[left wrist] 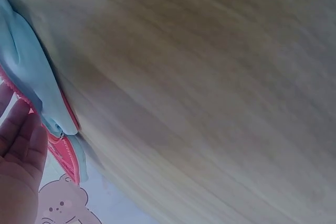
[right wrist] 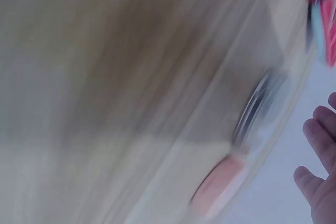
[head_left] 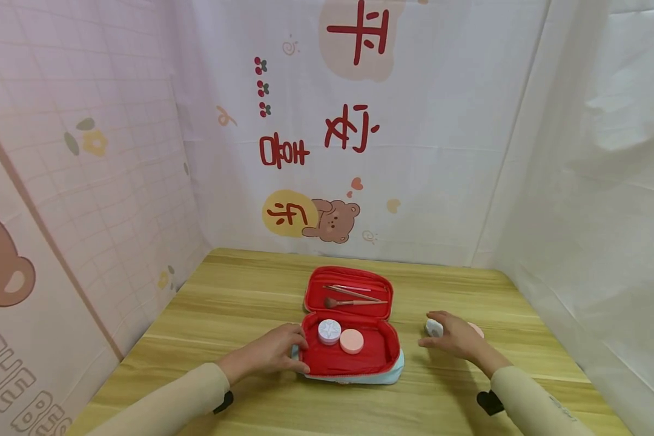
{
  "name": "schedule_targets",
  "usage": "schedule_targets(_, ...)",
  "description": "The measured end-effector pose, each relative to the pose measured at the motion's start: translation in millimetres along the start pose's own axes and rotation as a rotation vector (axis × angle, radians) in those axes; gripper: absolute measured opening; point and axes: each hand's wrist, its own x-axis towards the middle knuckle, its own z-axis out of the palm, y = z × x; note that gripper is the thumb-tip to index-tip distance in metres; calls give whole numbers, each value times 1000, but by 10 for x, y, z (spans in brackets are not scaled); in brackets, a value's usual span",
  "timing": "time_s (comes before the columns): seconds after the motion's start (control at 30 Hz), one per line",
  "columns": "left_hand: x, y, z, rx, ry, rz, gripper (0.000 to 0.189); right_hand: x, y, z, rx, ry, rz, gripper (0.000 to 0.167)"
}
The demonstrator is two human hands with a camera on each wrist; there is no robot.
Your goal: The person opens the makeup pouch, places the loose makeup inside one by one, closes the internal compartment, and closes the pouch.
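Note:
A light-blue zip makeup bag with red lining lies unfolded on the table. Inside its tray part sit a round white box with a star lid and a round pink compact. My left hand rests at the bag's left end, fingers and thumb by the rim and fairly straight in the left wrist view. To the right of the bag, my right hand hovers with spread fingers near a small white, silver-edged round item; nothing shows in its grasp. Blur hides detail of that item in the right wrist view.
Slim makeup brushes lie across the bag's raised red lid. A pink round item sits on the table just beyond my right hand, partly hidden by it. Printed curtains hang along the back and both sides of the wooden table.

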Motion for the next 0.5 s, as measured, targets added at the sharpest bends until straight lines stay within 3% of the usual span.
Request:
schedule_targets(0.2, 3, -12, 12, 7, -12, -17, 45, 17, 253, -81, 17, 4, 47, 80)
schedule_targets(0.5, 3, 18, 4, -9, -21, -26, 44, 36, 408, -64, 52, -41, 90, 85)
